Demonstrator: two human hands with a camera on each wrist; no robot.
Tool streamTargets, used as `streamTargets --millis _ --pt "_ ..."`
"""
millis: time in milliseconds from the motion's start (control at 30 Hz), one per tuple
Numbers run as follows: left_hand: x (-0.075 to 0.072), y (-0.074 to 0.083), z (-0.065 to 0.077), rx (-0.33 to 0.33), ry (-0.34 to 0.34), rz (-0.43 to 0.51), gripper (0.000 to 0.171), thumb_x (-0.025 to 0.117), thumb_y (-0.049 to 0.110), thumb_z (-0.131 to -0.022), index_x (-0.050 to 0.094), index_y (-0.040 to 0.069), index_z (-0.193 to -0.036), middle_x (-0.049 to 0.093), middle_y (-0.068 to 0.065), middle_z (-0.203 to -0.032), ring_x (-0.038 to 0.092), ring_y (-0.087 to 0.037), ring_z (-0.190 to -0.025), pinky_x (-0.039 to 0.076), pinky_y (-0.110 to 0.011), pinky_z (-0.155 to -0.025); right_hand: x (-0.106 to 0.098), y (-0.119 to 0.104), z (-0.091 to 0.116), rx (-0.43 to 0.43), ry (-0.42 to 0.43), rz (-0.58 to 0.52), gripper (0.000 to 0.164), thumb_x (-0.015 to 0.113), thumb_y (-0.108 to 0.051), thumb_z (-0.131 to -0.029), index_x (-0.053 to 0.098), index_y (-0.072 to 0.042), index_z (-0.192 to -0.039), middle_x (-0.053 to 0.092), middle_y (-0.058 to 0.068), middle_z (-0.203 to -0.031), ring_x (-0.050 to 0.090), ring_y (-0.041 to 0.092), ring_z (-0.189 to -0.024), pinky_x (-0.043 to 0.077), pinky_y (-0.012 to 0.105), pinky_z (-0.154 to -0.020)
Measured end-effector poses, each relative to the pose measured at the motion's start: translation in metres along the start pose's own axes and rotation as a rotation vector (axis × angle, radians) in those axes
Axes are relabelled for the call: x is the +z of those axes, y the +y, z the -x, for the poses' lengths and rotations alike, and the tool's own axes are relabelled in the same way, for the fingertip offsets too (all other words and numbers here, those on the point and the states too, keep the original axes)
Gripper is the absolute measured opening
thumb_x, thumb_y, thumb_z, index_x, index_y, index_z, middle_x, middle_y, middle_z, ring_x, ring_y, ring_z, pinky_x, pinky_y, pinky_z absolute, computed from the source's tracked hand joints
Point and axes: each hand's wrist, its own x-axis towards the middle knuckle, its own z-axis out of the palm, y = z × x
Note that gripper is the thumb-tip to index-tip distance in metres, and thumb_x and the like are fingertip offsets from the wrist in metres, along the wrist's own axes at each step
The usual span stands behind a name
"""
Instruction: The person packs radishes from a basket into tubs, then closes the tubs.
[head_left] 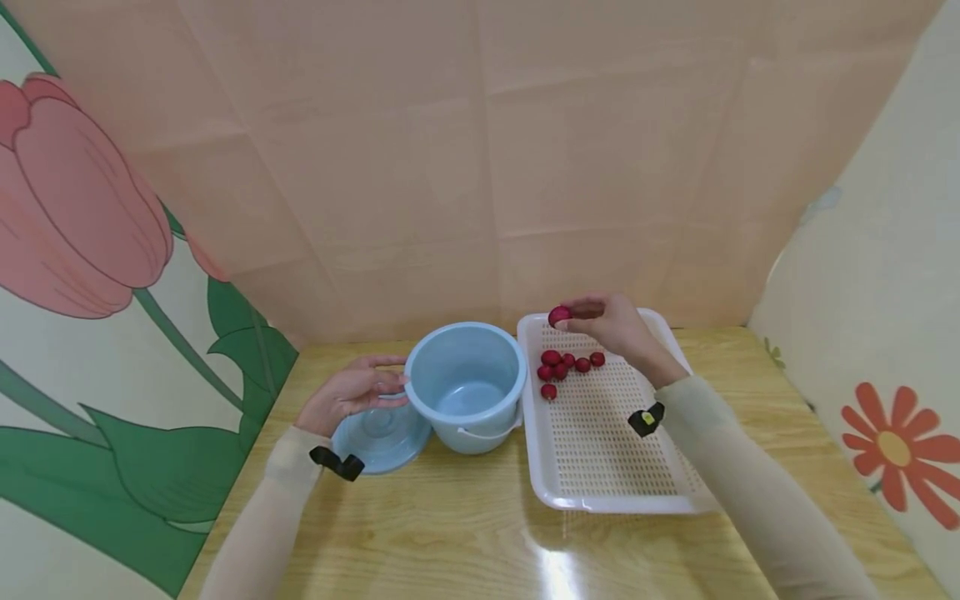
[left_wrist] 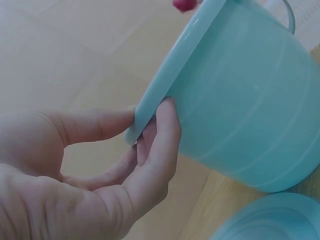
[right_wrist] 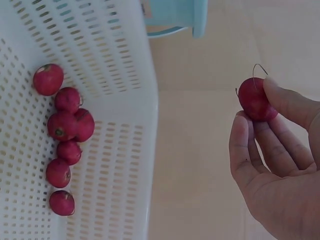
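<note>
Radish in right hand

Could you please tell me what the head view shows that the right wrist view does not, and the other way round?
Only the head view shows the left hand gripping the rim of the blue bucket, the lid lying beside it, and the flower pictures on the walls.

Only the right wrist view shows the thin, wiry strands on the held radish.

Both show the right hand pinching that radish, seven more radishes in the white basket, and at least part of the bucket.
</note>
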Motion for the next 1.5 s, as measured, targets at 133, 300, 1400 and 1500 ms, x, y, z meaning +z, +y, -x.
streamTargets --millis 133,300,1400,1500 --pt "0.000 0.000 -0.001 0.002 -0.001 0.003 0.060 0.062 -0.001 -0.102 0.040 0.005 -0.158 0.071 -0.016 -0.127 0.076 -0.019 -0.100 0.064 -0.039 -0.091 0.001 -0.004 -0.001 0.011 0.012 -0.025 0.050 0.084 -0.034 -0.092 0.069 -0.009 -0.133 0.073 0.014 -0.134 0.068 0.032 -0.128 0.055 0.049 -0.109" --pt "-0.001 0.000 0.001 0.003 -0.009 0.016 0.062 0.061 -0.002 -0.103 0.038 0.003 -0.160 0.070 -0.018 -0.131 0.076 -0.019 -0.100 0.066 -0.036 -0.087 0.005 -0.013 -0.002 0.014 0.019 -0.078 0.054 0.085 -0.038 -0.090 0.070 -0.012 -0.135 0.073 0.012 -0.134 0.069 0.029 -0.126 0.056 0.044 -0.109" --pt "0.000 0.003 0.000 0.027 -0.047 0.026 0.065 0.057 -0.006 -0.103 0.031 0.000 -0.162 0.068 -0.016 -0.128 0.075 -0.017 -0.098 0.065 -0.033 -0.086 0.070 -0.081 -0.030 -0.132 -0.186 -0.127 0.045 0.087 -0.020 -0.087 0.073 -0.008 -0.129 0.077 0.013 -0.125 0.074 0.026 -0.119 0.060 0.040 -0.102" --pt "0.000 0.005 0.001 0.043 -0.061 0.016 0.065 0.056 -0.007 -0.103 0.029 0.000 -0.163 0.066 -0.016 -0.129 0.075 -0.016 -0.098 0.065 -0.034 -0.089 0.075 -0.084 -0.034 -0.138 -0.187 -0.119 0.042 0.087 -0.019 -0.087 0.074 -0.007 -0.126 0.078 0.013 -0.123 0.075 0.026 -0.117 0.060 0.039 -0.101"
